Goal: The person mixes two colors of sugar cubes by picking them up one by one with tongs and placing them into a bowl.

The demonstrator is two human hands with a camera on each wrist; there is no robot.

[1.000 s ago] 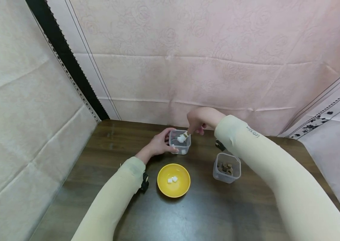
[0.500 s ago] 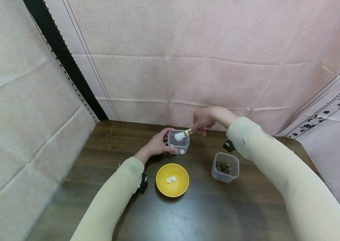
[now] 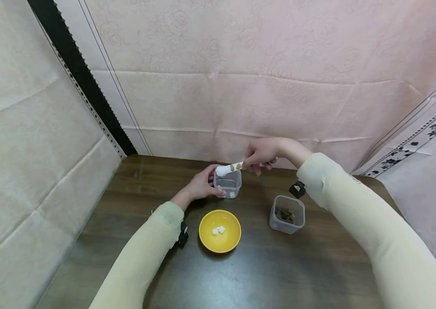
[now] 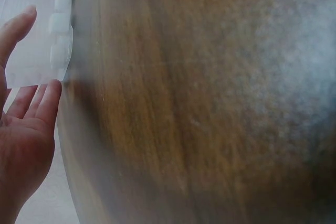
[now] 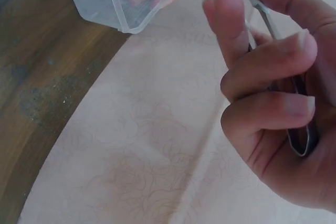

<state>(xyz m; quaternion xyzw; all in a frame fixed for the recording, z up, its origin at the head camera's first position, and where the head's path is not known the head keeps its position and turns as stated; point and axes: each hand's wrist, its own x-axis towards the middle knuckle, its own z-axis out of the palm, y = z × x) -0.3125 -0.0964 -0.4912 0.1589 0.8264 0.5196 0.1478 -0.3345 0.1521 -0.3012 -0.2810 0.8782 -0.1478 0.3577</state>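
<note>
My left hand (image 3: 200, 184) holds a small clear plastic container (image 3: 235, 192) between thumb and fingers, near the table's back edge. Several white cubes (image 4: 59, 23) show through its wall in the left wrist view. My right hand (image 3: 262, 154) grips a pair of metal tongs (image 5: 268, 22), fingers curled round the bent handle. The tongs' white, gold-patterned end lies over the container's rim, almost level; whether a cube sits in the tips cannot be told. In front stands a yellow bowl (image 3: 219, 246) with two white cubes (image 3: 221, 229) in it.
A second clear container (image 3: 288, 227) with several brown cubes (image 3: 286, 214) stands to the right, below my right wrist. The wooden table (image 3: 264, 274) ends at a pale floral cloth (image 3: 187, 98) behind, with more cloth on both sides.
The tongs have come up out of the left container and swung from steeply downward to nearly level. My right hand has shifted slightly right. The left hand stays on the container.
</note>
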